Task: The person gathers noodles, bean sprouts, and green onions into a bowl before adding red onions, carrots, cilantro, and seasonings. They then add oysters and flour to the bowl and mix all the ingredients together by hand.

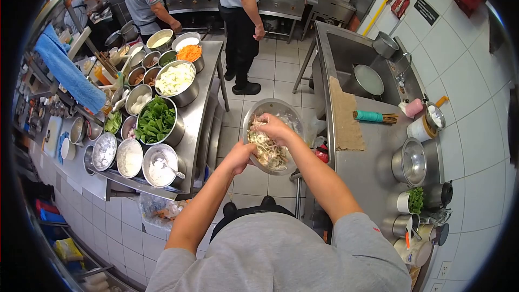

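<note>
A round metal mixing bowl [280, 109] is in front of my body, over the tiled floor between two steel tables. My left hand [241, 156] grips the bowl's near left rim, its thumb pointing in over the edge. In the bowl lies a heap of pale, flour-coated strips [268, 154], with white powder along the metal around it. My right hand [272, 128] is inside the bowl at the top of the heap, fingers curled into the strips, some of which show at the fingertips.
On the left table [214, 59] stand a pot of leafy greens [157, 120], chopped white vegetable [175, 79], shredded carrot [189, 53] and several white-powder bowls. The right counter holds a sink [346, 48], cardboard [345, 119] and a brush [375, 117]. Two people stand near the stove [243, 5], another far left.
</note>
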A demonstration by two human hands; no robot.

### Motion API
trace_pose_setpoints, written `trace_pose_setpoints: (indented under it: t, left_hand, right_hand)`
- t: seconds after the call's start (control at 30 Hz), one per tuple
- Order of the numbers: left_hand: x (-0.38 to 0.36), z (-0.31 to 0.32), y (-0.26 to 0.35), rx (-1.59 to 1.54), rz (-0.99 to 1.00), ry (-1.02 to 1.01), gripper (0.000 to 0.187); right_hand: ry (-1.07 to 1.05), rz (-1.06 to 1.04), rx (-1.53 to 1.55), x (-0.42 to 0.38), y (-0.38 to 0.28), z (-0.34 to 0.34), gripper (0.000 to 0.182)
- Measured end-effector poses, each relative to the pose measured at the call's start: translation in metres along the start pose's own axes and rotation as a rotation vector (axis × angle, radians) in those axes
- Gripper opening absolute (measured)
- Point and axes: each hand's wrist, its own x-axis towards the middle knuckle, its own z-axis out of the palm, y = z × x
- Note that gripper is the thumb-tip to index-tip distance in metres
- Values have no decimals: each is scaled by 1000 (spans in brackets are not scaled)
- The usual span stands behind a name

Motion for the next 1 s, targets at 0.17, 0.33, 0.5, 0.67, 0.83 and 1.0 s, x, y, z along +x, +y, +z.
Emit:
trace_pose_setpoints:
  t: [0.17, 0.33, 0.5, 0.67, 0.83, 1.0]
  left_hand:
    - [13, -27, 9, -162, -150, -101, 46]
    - [-7, -32, 26, -198, 18, -15, 55]
    - [-10, 4, 19, -138, 459, 159, 62]
    - [5, 18, -15, 43, 567, 98, 80]
    - [0, 22, 4, 79, 185, 67, 71]
    - [6, 3, 11, -157, -4, -21, 49]
  right_hand:
    - [-329, -378, 146, 13, 9, -31, 32]
    - [-410, -357, -540, -32, -25, -65, 29]
    - [109, -419, -188, -25, 15, -30, 68]
    - [-2, -290, 636, -10, 19, 0, 65]
    - [-111, -299, 780, -3, 16, -17, 52]
    - [-187, -431, 456, -15, -16, -55, 42]
